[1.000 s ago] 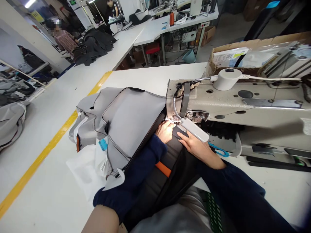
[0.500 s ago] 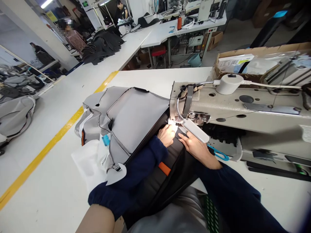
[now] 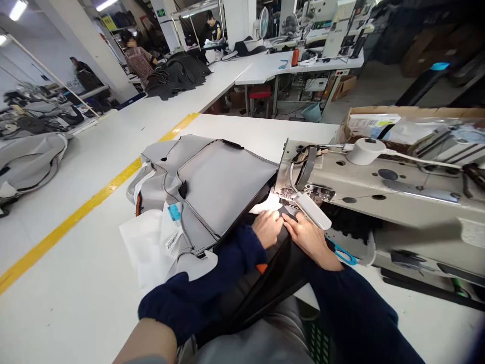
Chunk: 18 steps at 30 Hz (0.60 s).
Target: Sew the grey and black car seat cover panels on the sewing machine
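Uneven pulling by the left hand (image 3: 267,228), fingers curled but grip unclear, or the right hand (image 3: 306,234), fingers extended and unclenched, could pucker the dark fabric (image 3: 278,277) beneath them, with the sewing machine (image 3: 359,187) at two o'clock. Two hands, one sewing machine, one grey bag (image 3: 223,182) at ten o'clock.

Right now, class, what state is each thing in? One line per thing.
Left hand, fingers curled, on dark fabric; grip unclear
Right hand, fingers on dark fabric; grip unclear
Dark fabric, bent, beneath both hands
Grey sewn piece, creased, lying on table
Machine lamp, lit
Ceiling light, lit
Cardboard box, open, holding packets
Blue-handled tool, partly hidden
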### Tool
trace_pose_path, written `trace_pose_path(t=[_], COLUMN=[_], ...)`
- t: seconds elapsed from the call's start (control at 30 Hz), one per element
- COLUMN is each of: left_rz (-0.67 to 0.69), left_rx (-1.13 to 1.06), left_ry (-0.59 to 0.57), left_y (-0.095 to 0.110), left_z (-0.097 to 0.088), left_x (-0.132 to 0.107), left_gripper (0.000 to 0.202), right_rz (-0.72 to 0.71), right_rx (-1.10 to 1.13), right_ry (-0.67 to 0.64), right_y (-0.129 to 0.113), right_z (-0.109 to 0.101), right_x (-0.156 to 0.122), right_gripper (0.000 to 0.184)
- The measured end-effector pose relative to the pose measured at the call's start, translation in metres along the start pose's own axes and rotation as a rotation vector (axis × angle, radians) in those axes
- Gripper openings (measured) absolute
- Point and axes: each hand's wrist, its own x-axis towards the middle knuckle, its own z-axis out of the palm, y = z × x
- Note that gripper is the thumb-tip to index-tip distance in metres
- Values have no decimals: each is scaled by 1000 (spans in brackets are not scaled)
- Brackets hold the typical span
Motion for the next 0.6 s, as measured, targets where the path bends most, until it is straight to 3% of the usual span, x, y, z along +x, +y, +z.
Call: trace_pose_path(t=[0.1, 0.2, 0.3, 0.43, 0.5, 0.6], left_rz=[52, -253, -494, -438, -353, -288], left_rx=[94, 228, 280, 305, 358, 494], left_ry=[203, 316, 175, -37, -121, -156], left_y=[7, -11, -52, -125, -163, -217], left_z=[-32, -52, -38, -7, -19, -81], left_x=[-40, -74, -88, -72, -54, -33], left_gripper=[40, 55, 69, 64, 59, 51], right_rz=[25, 60, 109, 179, 215, 239], right_rx=[-16, -35, -52, -61, -61, -54], right_ry=[-14, -44, -87, -178, -221, -256], right_y=[0, -1, -9, -34, -49, -63], right_z=[-2, -3, -5, -7, -6, -4], right_x=[-1, -2, -4, -4, -1, 3], right_gripper=[37, 37, 39, 42, 44, 46])
